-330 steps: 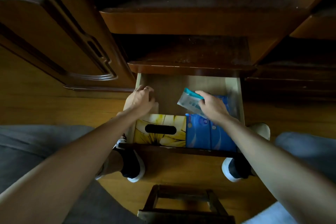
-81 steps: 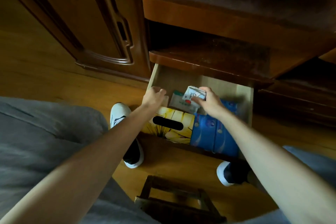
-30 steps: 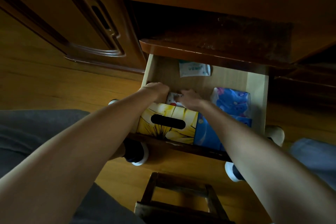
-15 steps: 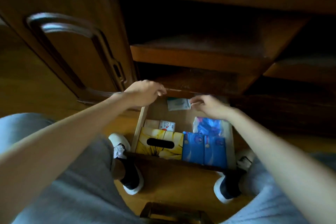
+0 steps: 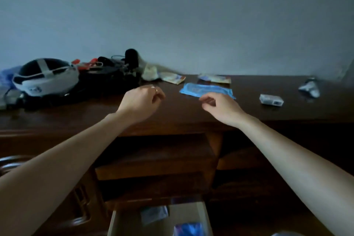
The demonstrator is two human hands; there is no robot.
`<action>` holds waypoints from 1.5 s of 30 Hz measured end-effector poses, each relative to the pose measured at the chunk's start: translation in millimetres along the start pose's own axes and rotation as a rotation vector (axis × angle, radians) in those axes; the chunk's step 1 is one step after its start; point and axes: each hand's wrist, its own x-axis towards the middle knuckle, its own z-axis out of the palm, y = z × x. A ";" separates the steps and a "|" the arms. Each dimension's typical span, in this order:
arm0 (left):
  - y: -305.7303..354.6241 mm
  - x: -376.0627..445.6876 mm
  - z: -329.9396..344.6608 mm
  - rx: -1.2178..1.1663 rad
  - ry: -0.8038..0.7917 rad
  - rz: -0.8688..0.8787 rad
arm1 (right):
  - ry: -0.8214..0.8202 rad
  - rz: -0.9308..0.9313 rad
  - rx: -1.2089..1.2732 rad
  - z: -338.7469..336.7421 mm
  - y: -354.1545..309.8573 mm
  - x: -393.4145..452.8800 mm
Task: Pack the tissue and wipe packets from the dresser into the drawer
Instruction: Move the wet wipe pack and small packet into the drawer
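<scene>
Both hands are hovering over the dresser top (image 5: 172,109), holding nothing. Left hand (image 5: 140,101) is sitting w/ fingers loosely curled, a ring (image 5: 156,90) showing on one finger. Right hand (image 5: 220,106) is hanging w/ fingers relaxed & slightly bent, fingertips just beside the near edge of the blue packet (image 5: 206,90); can't tell if it's touching.

The blue packet is lying flat on the dresser top, approx. mid-frame. Behind it, near the wall (image 5: 191,15), two more flat packets are lying: a pale one w/ a red corner (image 5: 173,78) to the left & another (image 5: 214,78) to the right. Further right, well apart, a small white packet (image 5: 271,99) is sitting alone, & a crumpled silvery wrapper (image 5: 310,88) is lying near the far right.

On the left end, a white & dark helmet (image 5: 45,76) is resting next to a dark tangle of cables & gear (image 5: 113,71).

Below, the drawer (image 5: 206,216) is standing pulled out at the bottom edge, w/ a pale packet (image 5: 153,214) & sth. blue (image 5: 188,229) inside, both blurred.
</scene>
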 end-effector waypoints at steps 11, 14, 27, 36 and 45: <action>-13.1 68.6 109.6 0.121 -0.207 -0.088 | 0.270 0.192 -0.541 -22.0 116.0 58.1; -9.8 73.4 115.2 0.157 -0.180 -0.076 | 0.236 0.685 -0.617 -47.1 159.1 65.7; 52.6 143.5 151.8 0.080 -0.405 0.148 | 0.047 0.257 -0.337 10.7 101.1 57.2; 55.2 78.2 117.5 0.099 -0.449 0.213 | 0.420 0.201 -0.136 11.7 95.9 39.6; -12.4 -82.0 20.7 0.209 0.051 0.367 | 0.588 -0.104 -0.019 90.0 16.1 -55.5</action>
